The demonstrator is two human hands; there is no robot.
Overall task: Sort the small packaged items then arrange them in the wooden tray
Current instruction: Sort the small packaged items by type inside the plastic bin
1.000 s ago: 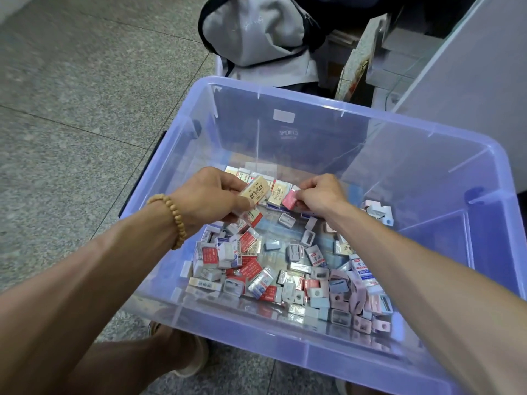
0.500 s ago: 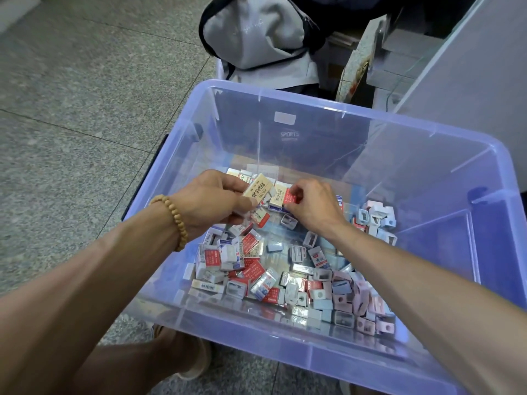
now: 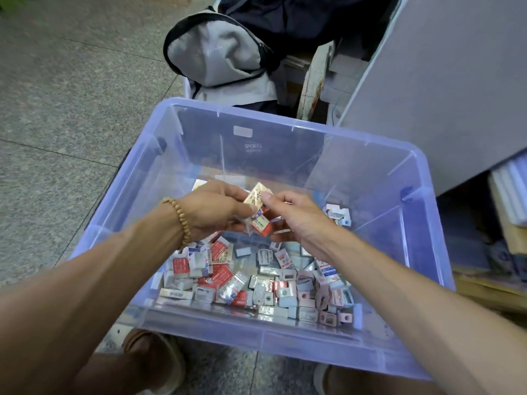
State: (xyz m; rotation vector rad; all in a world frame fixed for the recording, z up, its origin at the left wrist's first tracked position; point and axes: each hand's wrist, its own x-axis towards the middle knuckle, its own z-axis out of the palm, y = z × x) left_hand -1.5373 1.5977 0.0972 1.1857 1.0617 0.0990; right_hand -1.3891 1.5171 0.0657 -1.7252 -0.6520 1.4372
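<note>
while the left hand (image 3: 212,208) and right hand (image 3: 296,216) meet above the middle of the clear bin (image 3: 288,129), a tan packet (image 3: 256,197) sits pinched between both grips, a red-and-white packet (image 3: 263,223) held just beneath, the loose packets (image 3: 256,280) heaped along the bin's near edge.

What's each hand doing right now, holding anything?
Left hand: closed, gripping the tan packet and a red-and-white packet.
Right hand: closed, thumb pinching the tan packet's edge.
</note>
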